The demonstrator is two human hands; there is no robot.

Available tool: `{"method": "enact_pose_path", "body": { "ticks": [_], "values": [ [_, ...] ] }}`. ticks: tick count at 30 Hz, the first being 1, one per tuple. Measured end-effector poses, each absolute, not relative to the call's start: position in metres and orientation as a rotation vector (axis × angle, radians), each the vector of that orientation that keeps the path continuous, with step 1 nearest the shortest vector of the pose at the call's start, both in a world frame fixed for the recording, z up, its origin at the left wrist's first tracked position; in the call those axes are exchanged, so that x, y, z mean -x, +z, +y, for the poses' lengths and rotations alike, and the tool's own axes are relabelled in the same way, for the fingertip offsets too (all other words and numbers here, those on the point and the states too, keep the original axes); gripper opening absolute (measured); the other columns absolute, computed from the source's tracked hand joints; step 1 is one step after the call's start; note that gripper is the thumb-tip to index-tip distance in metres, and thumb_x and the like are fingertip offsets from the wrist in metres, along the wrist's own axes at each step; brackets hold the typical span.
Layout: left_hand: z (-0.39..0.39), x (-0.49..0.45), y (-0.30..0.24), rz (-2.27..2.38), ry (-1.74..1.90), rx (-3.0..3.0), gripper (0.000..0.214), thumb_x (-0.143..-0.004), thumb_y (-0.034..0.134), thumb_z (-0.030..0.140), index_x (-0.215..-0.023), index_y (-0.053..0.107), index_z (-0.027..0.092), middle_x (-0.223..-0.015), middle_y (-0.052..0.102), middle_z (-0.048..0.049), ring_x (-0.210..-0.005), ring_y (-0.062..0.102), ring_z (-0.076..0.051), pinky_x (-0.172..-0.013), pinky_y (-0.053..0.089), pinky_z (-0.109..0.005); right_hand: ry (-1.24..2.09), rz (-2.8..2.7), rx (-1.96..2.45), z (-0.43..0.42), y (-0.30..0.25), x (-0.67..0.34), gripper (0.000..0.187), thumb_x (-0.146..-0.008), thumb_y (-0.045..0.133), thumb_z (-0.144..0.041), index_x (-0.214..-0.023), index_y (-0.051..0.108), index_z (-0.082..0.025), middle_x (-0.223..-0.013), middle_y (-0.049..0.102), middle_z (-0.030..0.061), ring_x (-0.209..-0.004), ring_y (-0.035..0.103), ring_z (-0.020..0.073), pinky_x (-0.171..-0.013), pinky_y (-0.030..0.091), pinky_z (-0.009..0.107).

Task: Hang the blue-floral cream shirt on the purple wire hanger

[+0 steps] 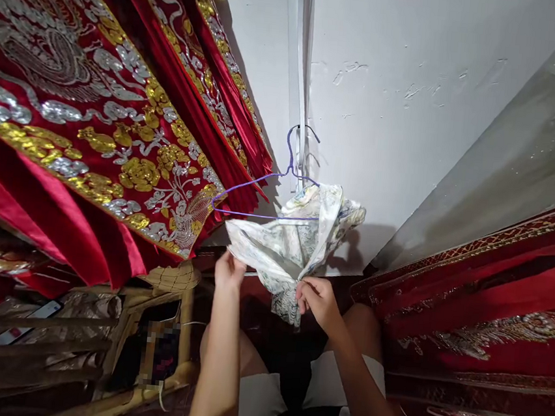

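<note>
A pale, floral-printed cloth hangs bunched on a purple wire hanger, whose hook sits on a white fixture on the wall. My left hand pinches the cloth's lower left edge. Fingers closed, my right hand grips the cloth's lower middle. Both forearms reach up from below.
Red garments with gold and silver embroidery hang at the left, and more red embroidered fabric lies at the right. A bamboo chair stands at the lower left with a phone beside it. A white wall is behind.
</note>
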State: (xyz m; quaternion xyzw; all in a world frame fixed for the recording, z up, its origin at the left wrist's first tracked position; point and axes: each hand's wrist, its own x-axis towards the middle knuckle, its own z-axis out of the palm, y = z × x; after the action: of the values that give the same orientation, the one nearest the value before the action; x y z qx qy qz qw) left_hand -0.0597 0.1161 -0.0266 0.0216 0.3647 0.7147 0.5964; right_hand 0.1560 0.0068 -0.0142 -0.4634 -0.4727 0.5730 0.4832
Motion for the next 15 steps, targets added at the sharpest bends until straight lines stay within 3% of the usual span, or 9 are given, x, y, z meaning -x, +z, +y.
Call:
{"method": "enact_pose_path", "body": {
  "ticks": [4,8,11,15],
  "values": [
    [0.073,0.03,-0.058,0.946,1.664,-0.14,0.018,-0.093,0.059,0.012,-0.076,0.062,0.016,-0.073,0.066,-0.0006,-0.07,0.065,-0.01,-0.076,0.05,-0.02,1.395,-1.185,1.231,-0.004,-0.029,-0.174,0.024,-0.076,0.051,-0.033,-0.055,0.056,-0.021,-0.041,0.05,-0.0028,-0.04,0.044,0.012,-0.047,0.035,0.026],
    [0.046,0.009,-0.038,0.868,1.703,-0.481,0.02,-0.084,0.077,0.034,-0.083,0.063,0.019,-0.087,0.064,0.0,-0.08,0.062,-0.012,-0.079,0.048,-0.02,1.314,-1.302,1.346,-0.001,-0.032,-0.193,0.034,-0.085,0.053,-0.04,-0.057,0.056,-0.022,-0.043,0.045,-0.003,-0.046,0.043,0.0138,-0.053,0.037,0.028],
    [0.028,-0.009,-0.005,0.801,1.59,-0.931,0.029,-0.089,0.07,0.049,-0.087,0.062,0.021,-0.094,0.064,-0.0031,-0.083,0.061,-0.017,-0.079,0.05,-0.027,1.207,-1.27,1.3,0.013,-0.028,-0.19,0.043,-0.092,0.053,-0.058,-0.072,0.066,-0.022,-0.065,0.062,0.0027,-0.067,0.056,0.0195,-0.07,0.046,0.033],
    [0.009,-0.027,0.028,0.824,1.222,-1.703,0.023,-0.1,0.056,0.039,-0.092,0.069,0.022,-0.113,0.068,-0.0095,-0.118,0.06,-0.027,-0.106,0.044,-0.041,1.473,-1.066,1.024,0.031,-0.015,-0.17,0.072,-0.084,0.039,-0.087,-0.094,0.072,-0.024,-0.094,0.07,0.0099,-0.102,0.063,0.0288,-0.094,0.049,0.04]
  ]
}}
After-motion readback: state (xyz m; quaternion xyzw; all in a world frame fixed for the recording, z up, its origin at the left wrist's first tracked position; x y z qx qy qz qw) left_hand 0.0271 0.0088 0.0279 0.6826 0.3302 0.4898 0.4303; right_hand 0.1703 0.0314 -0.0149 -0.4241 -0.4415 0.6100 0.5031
